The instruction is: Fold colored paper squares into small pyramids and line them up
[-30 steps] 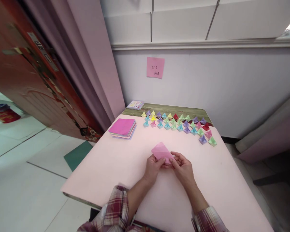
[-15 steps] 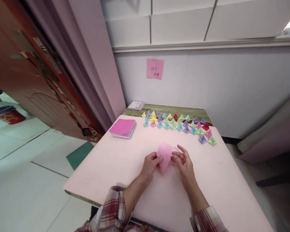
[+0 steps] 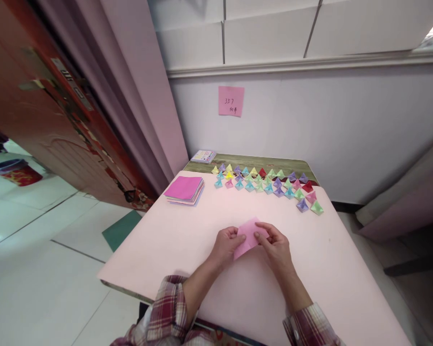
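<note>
A folded piece of pink paper (image 3: 248, 234) is held up just above the pale pink table covering, tilted with one corner down to the left. My left hand (image 3: 228, 244) pinches its left edge, thumb lying on the near face. At its right edge, my right hand (image 3: 275, 240) grips the same paper between thumb and fingers. The fingertips behind the sheet are hidden. Beyond the hands, several small folded paper shapes (image 3: 259, 184) in blue, green, purple, yellow, red and pink stand in rows.
A stack of coloured paper squares (image 3: 184, 189) lies at the table's left, with a patterned packet (image 3: 203, 156) behind it. The table (image 3: 159, 245) backs onto a wall bearing a pink note (image 3: 231, 101). A red door (image 3: 57, 115) and a curtain (image 3: 151, 96) are at left.
My right hand has closed onto the paper's right edge; before, its fingers were spread beside it. The paper has turned from pointing straight down to a slanted, squarer outline.
</note>
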A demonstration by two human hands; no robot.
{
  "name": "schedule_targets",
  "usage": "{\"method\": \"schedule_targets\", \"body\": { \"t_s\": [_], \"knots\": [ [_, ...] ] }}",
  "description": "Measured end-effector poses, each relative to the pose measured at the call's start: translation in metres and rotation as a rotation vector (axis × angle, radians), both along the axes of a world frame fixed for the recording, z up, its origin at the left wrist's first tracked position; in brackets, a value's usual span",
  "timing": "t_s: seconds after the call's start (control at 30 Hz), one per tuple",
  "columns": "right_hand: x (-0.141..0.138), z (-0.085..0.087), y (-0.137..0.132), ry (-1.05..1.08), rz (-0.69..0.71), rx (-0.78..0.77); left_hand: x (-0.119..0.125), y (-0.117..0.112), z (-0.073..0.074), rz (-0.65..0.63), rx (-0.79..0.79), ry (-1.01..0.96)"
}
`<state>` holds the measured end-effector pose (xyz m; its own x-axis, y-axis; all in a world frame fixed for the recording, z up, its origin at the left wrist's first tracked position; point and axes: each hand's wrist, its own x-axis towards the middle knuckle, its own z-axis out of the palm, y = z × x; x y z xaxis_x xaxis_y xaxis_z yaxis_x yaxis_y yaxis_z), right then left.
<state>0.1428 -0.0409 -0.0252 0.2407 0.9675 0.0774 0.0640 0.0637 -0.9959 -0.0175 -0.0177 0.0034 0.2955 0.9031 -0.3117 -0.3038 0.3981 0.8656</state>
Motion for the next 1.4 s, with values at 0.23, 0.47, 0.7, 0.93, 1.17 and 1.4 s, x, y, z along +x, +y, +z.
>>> {"method": "schedule_targets", "body": {
  "t_s": [0.23, 0.47, 0.7, 0.93, 1.17, 1.4],
  "knots": [
    [0.003, 0.002, 0.002, -0.08, 0.084, -0.064, -0.002, 0.0, 0.004, -0.027, 0.054, 0.015],
    [0.001, -0.001, 0.002, -0.143, 0.089, -0.017, -0.009, 0.006, -0.01, -0.032, 0.168, 0.118],
    [0.002, 0.0, 0.001, -0.073, 0.113, -0.023, -0.009, 0.005, -0.001, -0.064, 0.135, 0.128],
    [-0.002, 0.005, 0.0, 0.313, 0.108, -0.119, -0.005, -0.002, 0.001, -0.081, 0.048, 0.09],
    [-0.009, 0.007, -0.003, 0.377, 0.24, -0.164, 0.006, -0.006, -0.004, 0.145, 0.04, 0.035],
    [-0.008, 0.001, -0.003, 0.103, 0.021, -0.092, 0.003, -0.005, -0.006, 0.264, 0.179, 0.227]
  ]
}}
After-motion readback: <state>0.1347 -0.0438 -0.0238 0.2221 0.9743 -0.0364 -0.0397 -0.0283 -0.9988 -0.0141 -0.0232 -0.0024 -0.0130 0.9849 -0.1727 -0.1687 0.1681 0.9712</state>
